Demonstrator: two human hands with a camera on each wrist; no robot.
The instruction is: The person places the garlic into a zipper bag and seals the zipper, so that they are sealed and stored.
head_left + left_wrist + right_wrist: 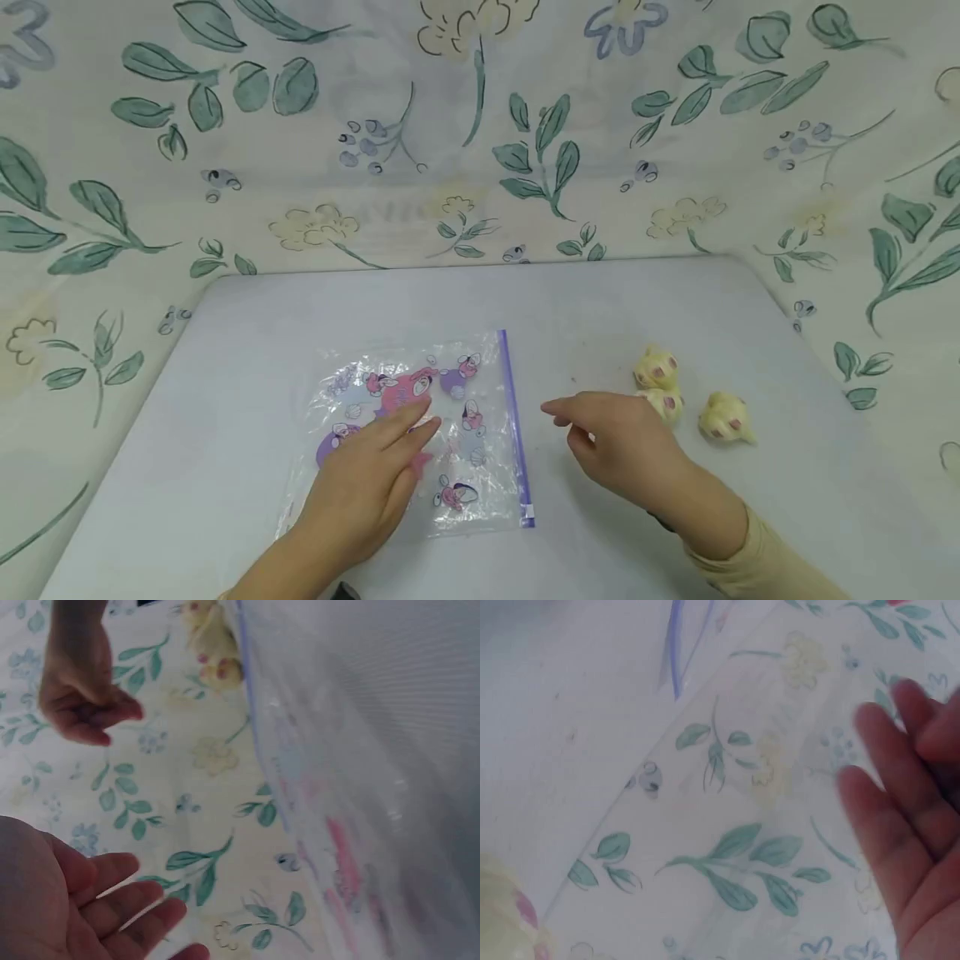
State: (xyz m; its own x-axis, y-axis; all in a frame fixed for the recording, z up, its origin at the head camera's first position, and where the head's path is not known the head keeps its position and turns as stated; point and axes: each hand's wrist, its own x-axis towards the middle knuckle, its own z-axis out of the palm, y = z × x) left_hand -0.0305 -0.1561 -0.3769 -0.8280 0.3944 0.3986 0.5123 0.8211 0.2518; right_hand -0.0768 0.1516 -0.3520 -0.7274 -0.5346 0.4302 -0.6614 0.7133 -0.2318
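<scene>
A clear zip bag (pixel 450 450) printed with pink and purple cartoon figures lies flat on the white table. Its purple zip strip (pixel 514 417) runs down the right side, with a white slider at the near end. My left hand (pixel 367 483) is over the bag's left half, fingers extended, holding nothing; contact with the bag cannot be made out. To the right of the strip, my right hand (pixel 626 450) hovers with loosely bent fingers and nothing in them. Beside it sit small pale-yellow toys with pink spots: one (pixel 655 367) behind, another (pixel 663 406) partly hidden by the hand, a third (pixel 726 417) to the right.
The white table (pixel 480 304) has a rounded far edge. A floral-patterned cloth (pixel 480 183) rises behind it and along both sides. A small dark object (pixel 345 592) shows at the left wrist.
</scene>
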